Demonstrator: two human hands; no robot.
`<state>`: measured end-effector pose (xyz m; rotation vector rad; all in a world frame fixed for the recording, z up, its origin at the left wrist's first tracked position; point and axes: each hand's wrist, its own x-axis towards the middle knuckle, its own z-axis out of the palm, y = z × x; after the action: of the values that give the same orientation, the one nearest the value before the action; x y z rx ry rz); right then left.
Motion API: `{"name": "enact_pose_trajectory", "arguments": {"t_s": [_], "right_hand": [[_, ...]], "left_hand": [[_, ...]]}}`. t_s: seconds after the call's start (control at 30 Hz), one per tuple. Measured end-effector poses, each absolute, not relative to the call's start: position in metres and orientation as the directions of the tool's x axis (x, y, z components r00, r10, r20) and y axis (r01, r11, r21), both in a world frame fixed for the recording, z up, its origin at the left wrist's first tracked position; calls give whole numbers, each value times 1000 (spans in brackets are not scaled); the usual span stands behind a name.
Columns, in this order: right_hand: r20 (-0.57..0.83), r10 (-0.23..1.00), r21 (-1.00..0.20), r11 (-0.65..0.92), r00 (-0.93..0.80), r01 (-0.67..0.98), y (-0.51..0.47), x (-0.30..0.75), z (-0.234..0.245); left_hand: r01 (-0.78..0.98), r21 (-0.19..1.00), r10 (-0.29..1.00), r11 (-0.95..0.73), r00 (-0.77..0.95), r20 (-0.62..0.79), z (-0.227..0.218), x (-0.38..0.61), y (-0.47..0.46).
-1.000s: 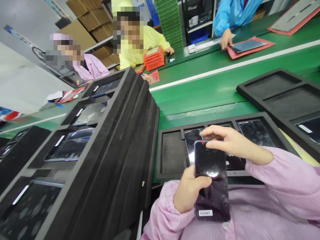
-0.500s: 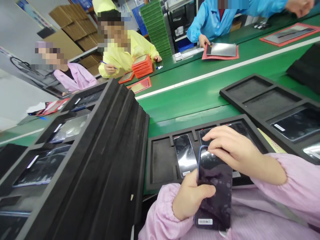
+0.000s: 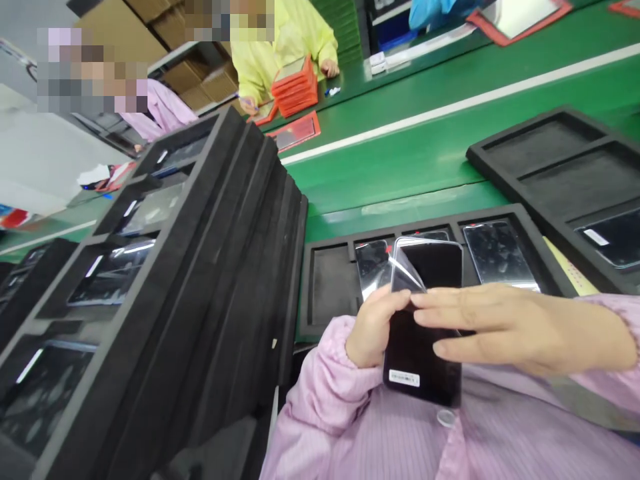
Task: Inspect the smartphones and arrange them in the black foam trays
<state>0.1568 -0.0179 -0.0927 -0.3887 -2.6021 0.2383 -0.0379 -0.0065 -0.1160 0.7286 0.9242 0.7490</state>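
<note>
My left hand [image 3: 373, 327] is closed around the left edge of a dark smartphone [image 3: 425, 360] with a white barcode label near its bottom. Over the phone's upper left, a clear film [image 3: 407, 263] curls up in a fold beside my fingertips. My right hand [image 3: 505, 327] reaches across from the right, fingers stretched over the screen, their tips close to my left thumb and the film. Behind the phone, a black foam tray [image 3: 330, 243] holds several phones, such as one at its right side [image 3: 500, 253].
Black foam trays [image 3: 250, 220] with phones rise in a tall stack at left. Another foam tray [image 3: 550, 153] lies at right, overlapping a yellow sheet [image 3: 570, 267]. Across the green bench [image 3: 400, 140], a person in yellow [image 3: 285, 33] works by stacked orange frames [image 3: 295, 90].
My right hand has moved from the phone's top edge down across its screen. Clear film now shows lifted at the phone's top left. The view has tilted downward.
</note>
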Motion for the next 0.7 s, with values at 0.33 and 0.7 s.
{"name": "enact_pose_trajectory", "arguments": {"t_s": [0.33, 0.7], "right_hand": [[562, 625, -171, 729, -543, 663, 7, 152, -108], [368, 554, -319, 829, -747, 458, -49, 158, -127]], "left_hand": [[-426, 635, 757, 645, 467, -456, -117, -29, -10], [-285, 899, 929, 334, -63, -365, -140, -108, 27]]}}
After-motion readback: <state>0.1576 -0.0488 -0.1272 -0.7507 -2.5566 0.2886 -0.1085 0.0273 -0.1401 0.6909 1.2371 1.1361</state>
